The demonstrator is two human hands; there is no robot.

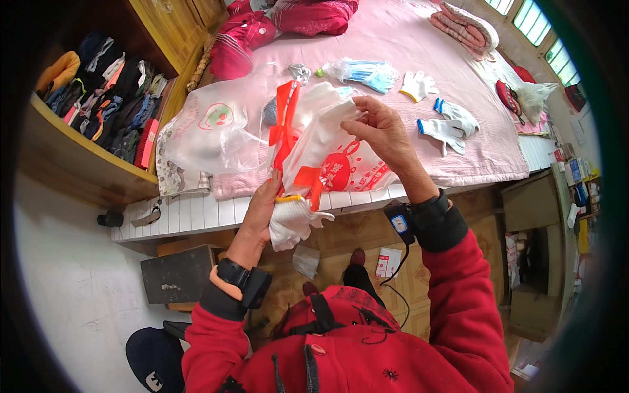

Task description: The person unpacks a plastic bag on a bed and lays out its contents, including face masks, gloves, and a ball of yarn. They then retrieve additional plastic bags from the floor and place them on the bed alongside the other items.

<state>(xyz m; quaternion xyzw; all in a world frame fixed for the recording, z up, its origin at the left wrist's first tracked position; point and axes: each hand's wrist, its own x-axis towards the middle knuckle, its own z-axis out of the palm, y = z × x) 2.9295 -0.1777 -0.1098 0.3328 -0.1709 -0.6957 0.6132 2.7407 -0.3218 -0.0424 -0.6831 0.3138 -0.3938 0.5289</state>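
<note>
My left hand (262, 209) grips a bunched white knitted glove (291, 227) with a yellow cuff, which hangs below the fingers past the bed's edge. An orange-red strip (281, 125) rises from the same grip. With thumb and fingertips, my right hand (381, 128) pinches the upper edge of a thin white plastic bag (314, 125). Red print (340, 169) shows on plastic beneath the hands; whether it belongs to the same bag I cannot tell. A grey-blue ball (270, 112), perhaps yarn, is partly hidden behind the strip.
On the pink bedspread (471, 162) lie a clear bag (211, 142), packed blue face masks (366, 73), a yellow-cuffed glove (418, 86) and blue-cuffed gloves (449, 127). A clothes-filled cabinet (142, 179) stands left. A black cable (407, 265) hangs by my right wrist.
</note>
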